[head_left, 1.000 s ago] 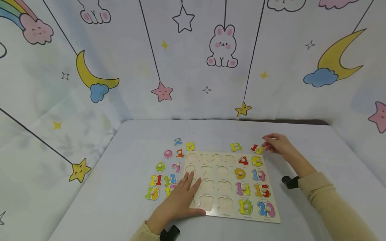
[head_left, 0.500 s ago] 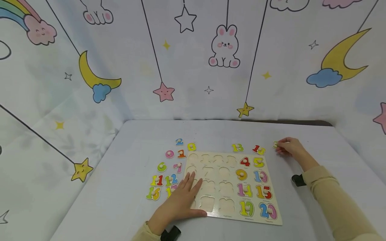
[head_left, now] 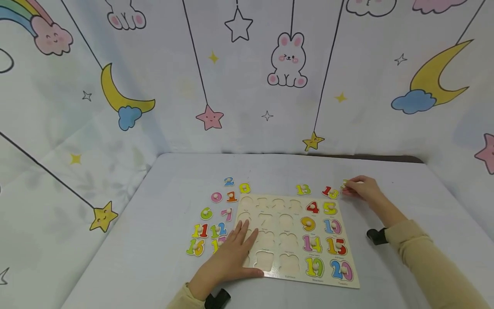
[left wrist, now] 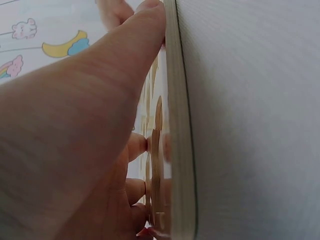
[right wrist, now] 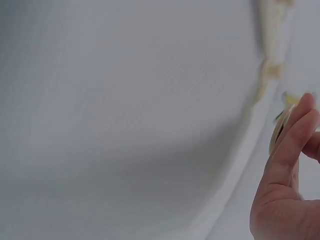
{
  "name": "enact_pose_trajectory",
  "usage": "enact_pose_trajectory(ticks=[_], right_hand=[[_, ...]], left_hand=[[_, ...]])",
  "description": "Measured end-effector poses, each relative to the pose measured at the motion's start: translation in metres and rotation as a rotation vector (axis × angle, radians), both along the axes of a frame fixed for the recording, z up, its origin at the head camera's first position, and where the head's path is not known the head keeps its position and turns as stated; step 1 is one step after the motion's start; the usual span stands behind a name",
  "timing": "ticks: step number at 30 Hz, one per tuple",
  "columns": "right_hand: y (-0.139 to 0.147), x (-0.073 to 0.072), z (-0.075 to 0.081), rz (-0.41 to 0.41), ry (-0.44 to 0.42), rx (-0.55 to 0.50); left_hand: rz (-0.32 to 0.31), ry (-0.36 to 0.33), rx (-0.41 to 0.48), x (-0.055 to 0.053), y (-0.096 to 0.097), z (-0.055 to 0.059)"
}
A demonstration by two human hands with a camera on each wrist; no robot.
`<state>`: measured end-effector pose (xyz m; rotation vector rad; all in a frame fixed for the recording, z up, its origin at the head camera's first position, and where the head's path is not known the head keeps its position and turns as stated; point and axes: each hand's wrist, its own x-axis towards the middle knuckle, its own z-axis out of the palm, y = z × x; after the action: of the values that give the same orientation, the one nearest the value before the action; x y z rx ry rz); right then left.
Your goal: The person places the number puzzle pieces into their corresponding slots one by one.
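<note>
My left hand (head_left: 227,259) lies flat with spread fingers on the left part of a wooden number puzzle board (head_left: 278,274); in the left wrist view its thumb (left wrist: 145,30) lies along the board's edge (left wrist: 182,150). Past the board's far right corner, my right hand (head_left: 364,191) pinches a small yellow-green number piece (head_left: 344,183). Fingers cover most of that piece, so I cannot tell its digit. From the right wrist, only the thin edge of the piece (right wrist: 281,129) shows. Just left of this hand lies the 18 piece (head_left: 330,192).
Seated in the board's right columns are several pieces, among them the 4 (head_left: 312,207) and the 20 (head_left: 341,270). Loose numbers, such as the 11 (head_left: 200,231) and the 2 (head_left: 229,181), lie to the left. The 13 (head_left: 303,189) lies behind the board.
My right hand moved right, away from the 18 piece, then came partway back left. The yellow-green piece came into sight in its fingers. My left hand stayed on the board.
</note>
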<state>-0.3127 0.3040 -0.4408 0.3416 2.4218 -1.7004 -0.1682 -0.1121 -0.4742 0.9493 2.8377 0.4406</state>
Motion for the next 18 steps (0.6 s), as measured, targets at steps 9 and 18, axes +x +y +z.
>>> enact_pose_trajectory(ticks=[9, 18], right_hand=[[-0.081, 0.010, 0.012, 0.206, -0.006, -0.119], [-0.119, 0.016, 0.003, 0.360, -0.036, -0.103]], left_hand=[[-0.011, 0.001, 0.013, -0.001, 0.000, -0.001], [-0.005, 0.004, 0.004, -0.002, -0.001, -0.002]])
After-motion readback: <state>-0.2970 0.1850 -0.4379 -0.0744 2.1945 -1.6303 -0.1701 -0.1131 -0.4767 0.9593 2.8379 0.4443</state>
